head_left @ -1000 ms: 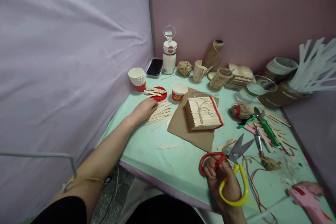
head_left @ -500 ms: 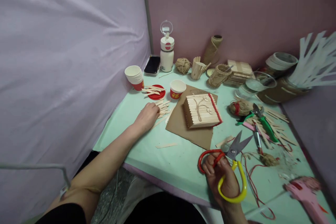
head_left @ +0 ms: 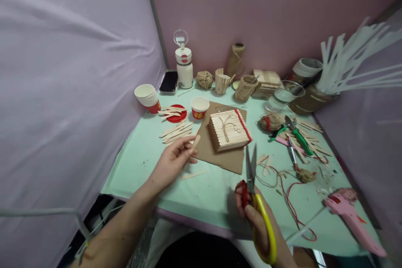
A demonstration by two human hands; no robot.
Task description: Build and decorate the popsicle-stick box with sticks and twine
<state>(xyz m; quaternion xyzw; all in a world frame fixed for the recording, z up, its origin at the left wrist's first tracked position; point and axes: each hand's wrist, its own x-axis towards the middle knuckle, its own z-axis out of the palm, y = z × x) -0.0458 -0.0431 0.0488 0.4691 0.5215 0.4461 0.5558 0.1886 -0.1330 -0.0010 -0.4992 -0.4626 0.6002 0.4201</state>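
Observation:
My left hand (head_left: 176, 160) pinches a wooden craft stick (head_left: 196, 142), its rounded end pointing up past my fingertips. Just behind that hand lies a loose pile of craft sticks (head_left: 176, 132) on the table. In my right hand (head_left: 256, 213) are scissors (head_left: 250, 171) with one red and one yellow handle, their blades slightly apart and pointing away from me. Between and beyond my hands, a craft-stick box (head_left: 229, 129) with a twine branch design and red trim sits on a cardboard sheet (head_left: 216, 159). A single stick (head_left: 193, 175) lies flat nearer to me.
Paper cups (head_left: 147, 97), a red dish (head_left: 176, 114) of sticks, a single cup (head_left: 199, 108) and a white bottle (head_left: 184, 69) stand at the back left. To the right are pruning shears (head_left: 298, 136), red cord (head_left: 290, 205) and a pink glue gun (head_left: 351, 217).
My left hand has come away from the stick pile toward me, now with a craft stick in it. The scissors in my right hand have turned and their blades have closed partway.

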